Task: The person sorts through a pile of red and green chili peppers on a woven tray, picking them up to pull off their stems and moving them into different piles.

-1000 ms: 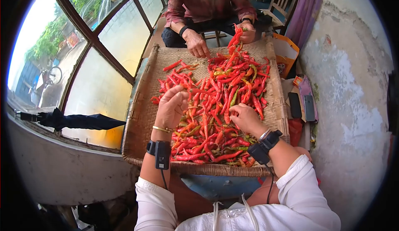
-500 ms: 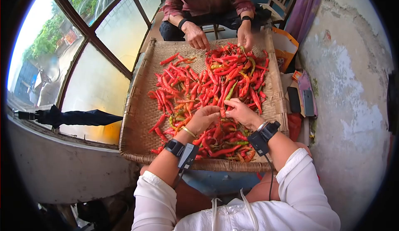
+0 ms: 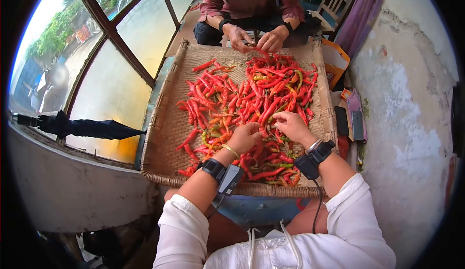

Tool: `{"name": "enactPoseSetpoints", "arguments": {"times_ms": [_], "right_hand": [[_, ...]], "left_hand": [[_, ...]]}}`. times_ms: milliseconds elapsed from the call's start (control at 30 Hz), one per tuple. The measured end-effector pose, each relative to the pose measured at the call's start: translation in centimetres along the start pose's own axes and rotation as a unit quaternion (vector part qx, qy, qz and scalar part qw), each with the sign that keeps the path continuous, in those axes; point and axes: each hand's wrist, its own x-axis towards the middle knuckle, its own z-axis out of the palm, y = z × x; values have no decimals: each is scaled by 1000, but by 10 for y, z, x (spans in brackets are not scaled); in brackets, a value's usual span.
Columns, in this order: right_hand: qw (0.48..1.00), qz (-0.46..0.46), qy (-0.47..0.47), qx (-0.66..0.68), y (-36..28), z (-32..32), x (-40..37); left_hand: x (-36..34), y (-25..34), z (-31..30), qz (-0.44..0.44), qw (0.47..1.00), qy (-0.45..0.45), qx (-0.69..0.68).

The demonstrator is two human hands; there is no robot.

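A woven tray [image 3: 164, 138] in front of me bears a broad heap of red chili peppers [image 3: 269, 82], with some green and orange ones among them. Over the near part of the heap, my left hand [image 3: 245, 137] pinches a red chili pepper [image 3: 263, 131] at its fingertips. My right hand [image 3: 294, 126] is just to the right and slightly farther off, its thumb and fingers drawn together. Whatever lies between those fingers is too small to make out. Peppers lie directly beneath both hands.
Across the tray a person's hands [image 3: 256, 40] hold a red pepper. A folded umbrella [image 3: 101, 128] lies along the window sill at left. Two phones [image 3: 357, 125] and an orange bag [image 3: 335, 61] are at right, beside the wall. A wooden chair [image 3: 332, 7] stands behind.
My hands, together at a pepper before, have parted; the right moved right and slightly away. The other person's hands came together and lifted a pepper. The view shifted slightly.
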Motion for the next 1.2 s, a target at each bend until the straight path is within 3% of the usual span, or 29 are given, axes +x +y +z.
{"name": "enactPoseSetpoints", "arguments": {"times_ms": [67, 133, 267, 433, 533, 600, 667, 733, 800, 867, 1033, 1100, 1200], "right_hand": [[998, 3, -3, -56, -7, -1, 3], [980, -36, -12, -196, -15, 4, 10], [945, 2, -67, -321, -13, 19, 22], [938, -9, -44, -343, -5, 22, 27], [962, -48, -35, -267, -11, 19, 14], [987, -66, -25, -147, -19, 18, 5], [986, -71, -27, -148, -23, 17, -3], [965, -127, -6, -230, -18, 18, -7], [957, -158, -13, -244, -21, 18, -10], [954, -149, 12, -258, -28, 18, -13], [950, -216, 18, -223, -45, 15, -23], [945, -251, 3, -212, -42, 20, -24], [926, -310, -35, -213, -43, 22, -25]], "left_hand": [[-2, 1, -1, 5, 1000, 0, 26], [-1, 2, -2, 14, 999, 3, 50], [0, 0, -2, 25, 999, 14, 43], [-4, 10, -6, 0, 998, 47, 42], [-7, 19, -6, 51, 991, 77, 101], [-9, 26, -6, 61, 995, 1, 83], [-5, 15, -1, 69, 993, 8, 94], [-6, 17, 0, 114, 984, 28, 137], [-8, 21, -1, 93, 985, 26, 141], [-8, 27, 0, 16, 999, 26, -26], [-13, 43, -11, -65, 973, 65, -212], [-12, 38, -18, -132, 940, -37, -313], [-10, 38, -17, -171, 950, -71, -251]]}}
